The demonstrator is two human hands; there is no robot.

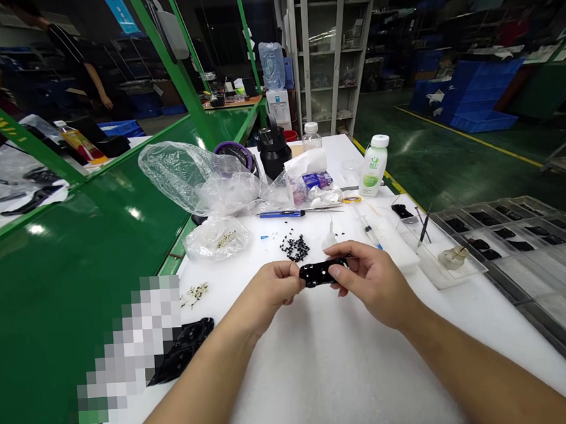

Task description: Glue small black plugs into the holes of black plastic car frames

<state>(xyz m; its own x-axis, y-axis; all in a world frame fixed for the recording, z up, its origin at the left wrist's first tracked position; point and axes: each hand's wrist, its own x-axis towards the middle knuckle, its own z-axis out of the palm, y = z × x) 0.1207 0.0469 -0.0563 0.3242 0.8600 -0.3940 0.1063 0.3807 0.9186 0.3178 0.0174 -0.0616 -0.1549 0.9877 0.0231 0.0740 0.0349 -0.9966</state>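
**Both hands pinch a black part over the white mat**

Nearest the camera, both forearms reach out over the white mat [322, 376]. At the mat's near left edge lies a heap of black pieces [186, 346].

Further in, the left hand [273, 289] and right hand [368, 280] meet at mid-table. Between them they hold the black part [321, 272], a short dark strip with small pale dots, lying level just above the mat. The left hand pinches its left end between thumb and fingertips. The right hand pinches its right end, thumb in front and the other fingers curled behind it.

Left of the left hand, a few pale bits [195, 294] are scattered on the mat. Just beyond the part is a small pile of black beads [295, 246], with a syringe [369, 232] to its right and a small bag [216, 237] of pale bits to its left. To the right stand a clear dish [453, 259] and rows of trays [505, 230] holding dark pieces.

Beyond these lie a blue pen [280, 214] and a crumpled clear bag [199, 179]. A white bottle [373, 165] and a black jug [274, 152] stand at the far end. A green belt [75, 263] runs along the left.
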